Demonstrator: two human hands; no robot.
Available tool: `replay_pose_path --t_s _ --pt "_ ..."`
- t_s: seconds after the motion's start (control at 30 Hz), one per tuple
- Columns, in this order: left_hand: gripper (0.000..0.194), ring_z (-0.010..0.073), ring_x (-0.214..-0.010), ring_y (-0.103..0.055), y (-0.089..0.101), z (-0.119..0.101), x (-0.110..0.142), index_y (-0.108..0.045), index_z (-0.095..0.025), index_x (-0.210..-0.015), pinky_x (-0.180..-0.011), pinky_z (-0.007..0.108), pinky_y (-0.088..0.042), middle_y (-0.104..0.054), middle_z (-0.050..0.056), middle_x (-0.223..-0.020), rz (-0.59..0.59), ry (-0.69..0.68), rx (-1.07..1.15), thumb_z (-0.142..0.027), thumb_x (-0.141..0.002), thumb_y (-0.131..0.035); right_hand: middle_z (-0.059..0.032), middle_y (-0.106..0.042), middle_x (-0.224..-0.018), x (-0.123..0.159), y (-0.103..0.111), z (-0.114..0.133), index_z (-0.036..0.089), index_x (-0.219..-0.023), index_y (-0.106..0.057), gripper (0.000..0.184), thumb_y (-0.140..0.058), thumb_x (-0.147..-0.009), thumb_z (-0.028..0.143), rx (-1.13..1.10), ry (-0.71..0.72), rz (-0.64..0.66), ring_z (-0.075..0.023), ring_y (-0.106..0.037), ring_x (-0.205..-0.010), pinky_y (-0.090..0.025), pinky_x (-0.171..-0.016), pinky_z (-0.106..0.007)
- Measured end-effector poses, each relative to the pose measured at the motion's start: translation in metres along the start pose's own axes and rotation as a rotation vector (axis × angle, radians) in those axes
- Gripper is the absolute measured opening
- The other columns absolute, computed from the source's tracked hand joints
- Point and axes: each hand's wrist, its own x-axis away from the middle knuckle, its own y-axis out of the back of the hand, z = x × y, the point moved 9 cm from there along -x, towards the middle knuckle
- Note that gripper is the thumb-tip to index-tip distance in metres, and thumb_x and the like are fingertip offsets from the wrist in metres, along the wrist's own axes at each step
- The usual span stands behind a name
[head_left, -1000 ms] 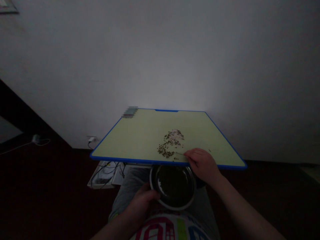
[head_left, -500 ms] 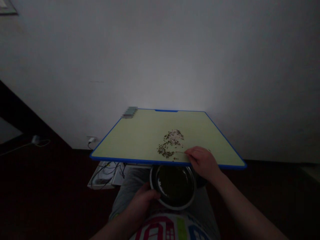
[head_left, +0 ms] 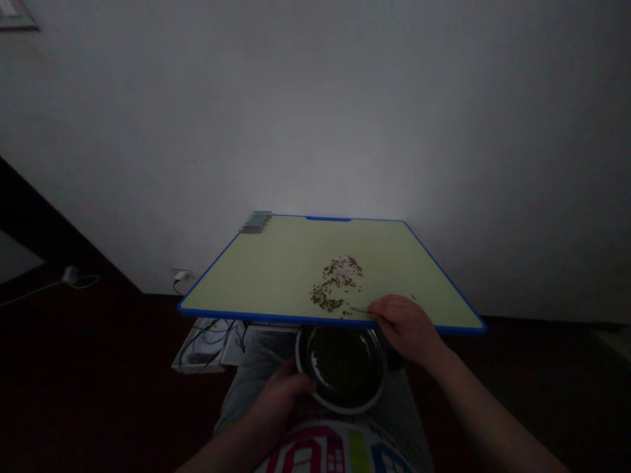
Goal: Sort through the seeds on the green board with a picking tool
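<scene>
On the pale yellow-green table (head_left: 276, 263) lies a scatter of small dark beans (head_left: 326, 297), with pale grains (head_left: 344, 268) mixed in farther back. My right hand (head_left: 401, 325) is closed around a thin stick-like tool (head_left: 361, 310), its tip close to the beans by the table's front edge. Whether that tool is a stick or a pair of tweezers is too small to tell. Below the edge, my left hand (head_left: 286, 394) grips the left rim of a round metal bowl (head_left: 340, 407). Dark greenish contents (head_left: 345, 368) fill the bowl's inside.
A blue rim (head_left: 276, 318) runs around the table, which stands against a grey wall (head_left: 315, 118). At its far left corner is a blurred-out item (head_left: 256, 222). Below left, a white box (head_left: 200, 366) holds cables, near a plugged socket (head_left: 181, 276). A small dark speck (head_left: 413, 297) lies right of the beans.
My right hand has shifted slightly right and toward me, and the thin tool's tip has moved toward the table's front edge. The left hand and bowl have stayed put.
</scene>
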Motion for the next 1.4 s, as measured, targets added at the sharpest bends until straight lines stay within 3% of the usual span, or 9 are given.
replay_pose_path --t_s 0.27,0.63,0.93,1.4 --pt "0.046 0.0266 -0.082 -0.072 0.001 0.002 -0.001 -0.064 -0.015 -0.101 -0.077 0.04 -0.056 -0.077 0.008 -0.085 -0.004 0.0 0.033 -0.001 -0.058 -0.057 -0.0062 -0.073 -0.088 -0.012 -0.007 -0.006 0.019 -0.091 -0.069 0.022 -0.048 -0.087 0.014 0.004 -0.013 0.002 -0.0189 -0.065 -0.082 -0.052 -0.078 -0.034" --pt "0.042 0.027 -0.08 -0.072 0.004 0.002 -0.004 -0.066 -0.014 -0.097 -0.076 0.04 -0.055 -0.077 0.008 -0.085 -0.001 -0.004 -0.002 -0.004 -0.056 -0.061 -0.0053 -0.072 -0.088 0.002 0.0 -0.003 0.02 -0.093 -0.068 0.021 -0.049 -0.088 0.015 -0.036 0.019 0.025 -0.0184 -0.065 -0.084 -0.05 -0.08 -0.034" --pt "0.043 0.0257 -0.079 -0.072 0.005 0.004 -0.003 -0.065 -0.014 -0.101 -0.076 0.04 -0.056 -0.077 0.009 -0.089 0.002 -0.007 -0.006 -0.003 -0.06 -0.058 -0.0058 -0.072 -0.085 -0.011 -0.006 0.004 0.019 -0.091 -0.069 0.02 -0.049 -0.089 0.016 -0.06 0.041 0.028 -0.0179 -0.065 -0.081 -0.05 -0.078 -0.033" --pt "0.048 0.0262 -0.081 -0.072 0.004 0.003 -0.003 -0.063 -0.016 -0.106 -0.077 0.04 -0.055 -0.077 0.008 -0.091 0.021 -0.004 -0.021 -0.004 -0.06 -0.059 -0.0048 -0.072 -0.087 0.006 0.002 0.0 0.019 -0.092 -0.068 0.018 -0.051 -0.089 0.015 -0.058 0.028 -0.015 -0.0168 -0.065 -0.082 -0.05 -0.078 -0.032"
